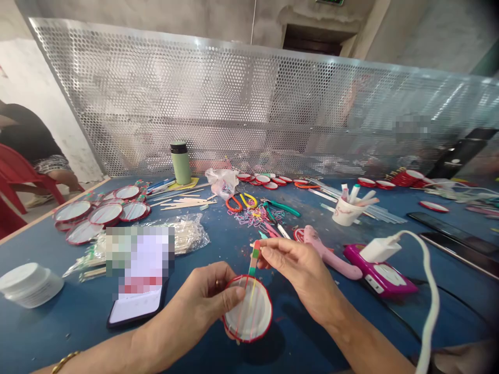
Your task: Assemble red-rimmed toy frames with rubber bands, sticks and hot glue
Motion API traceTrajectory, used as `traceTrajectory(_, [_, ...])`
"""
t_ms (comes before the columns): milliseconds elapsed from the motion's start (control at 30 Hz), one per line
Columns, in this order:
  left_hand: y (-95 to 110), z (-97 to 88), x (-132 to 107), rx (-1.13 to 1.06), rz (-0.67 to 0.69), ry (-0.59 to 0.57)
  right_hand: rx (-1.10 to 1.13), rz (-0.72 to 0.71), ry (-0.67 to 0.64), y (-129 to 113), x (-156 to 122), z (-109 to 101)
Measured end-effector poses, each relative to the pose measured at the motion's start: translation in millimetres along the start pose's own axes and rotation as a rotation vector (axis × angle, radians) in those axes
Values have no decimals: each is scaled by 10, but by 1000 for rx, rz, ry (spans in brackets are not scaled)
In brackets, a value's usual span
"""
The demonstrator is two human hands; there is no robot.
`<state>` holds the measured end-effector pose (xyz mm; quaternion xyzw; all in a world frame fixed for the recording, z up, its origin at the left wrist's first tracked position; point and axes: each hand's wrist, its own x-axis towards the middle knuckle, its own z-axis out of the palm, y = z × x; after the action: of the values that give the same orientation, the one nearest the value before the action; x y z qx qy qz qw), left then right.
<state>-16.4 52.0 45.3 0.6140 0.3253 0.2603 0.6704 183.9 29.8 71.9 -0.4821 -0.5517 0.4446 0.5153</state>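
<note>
My left hand (206, 298) is closed on the side of a small round disc (255, 317) with a red rim and a whitish face, its thumb lying over the front. Thin red and yellow lines run across that face. A flat stick (253, 262) with red and green bands sticks up from the top of the rim. My right hand (292, 262) pinches the stick near its upper end between thumb and fingers. Beyond my hands lies a pile of thin pink and blue rubber bands (253, 218).
Similar red-rimmed discs (105, 214) are stacked at left, behind a lit phone (136, 306) and a white jar (29, 285). At right are a pink glue gun (331, 257), a magenta power strip (390, 280) with a white cable, and a cup of pens (346, 212). Pliers (286, 208) lie farther back.
</note>
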Motion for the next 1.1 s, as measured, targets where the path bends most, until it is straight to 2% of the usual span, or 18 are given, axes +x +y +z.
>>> traceTrajectory(333, [-47,12,1,3,-3,-6,1,40,-6,-1,1,30])
traceTrajectory(833, [-108,-6,-16,68,-4,4,-113,-4,-31,-55,-3,16])
traceTrajectory(1100, [-63,11,-24,74,-4,3,-126,7,-36,-82,-14,15])
